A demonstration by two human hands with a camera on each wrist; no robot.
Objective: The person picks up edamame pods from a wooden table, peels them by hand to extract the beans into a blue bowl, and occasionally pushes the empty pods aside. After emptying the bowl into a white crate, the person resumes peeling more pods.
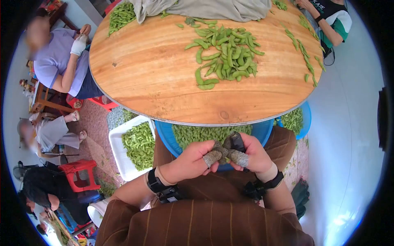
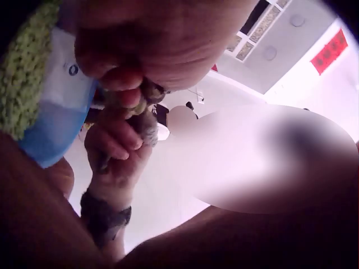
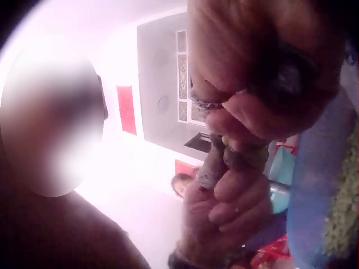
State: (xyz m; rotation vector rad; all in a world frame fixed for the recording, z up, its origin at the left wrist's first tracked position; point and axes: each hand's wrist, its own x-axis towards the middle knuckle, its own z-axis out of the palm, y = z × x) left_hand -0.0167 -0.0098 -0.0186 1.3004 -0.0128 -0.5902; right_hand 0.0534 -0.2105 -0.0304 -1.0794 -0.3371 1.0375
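Above the near rim of the blue basin [image 1: 264, 130], the left hand [image 1: 186, 162] pinches one end of a soybean pod [image 1: 223, 151], mostly hidden, in cloth-capped fingertips [image 1: 212, 157]. The right hand [image 1: 251, 153] clamps the other end. Light, pliant and probably slippery, the pod looks best gripped at its tips.

Table [image 1: 143, 74]: wood, smooth, faint sheen. Below its near edge, basin [image 1: 164, 137]: blue plastic, glossy. Finger covers [image 1: 212, 157]: grey, rough, matt fabric.
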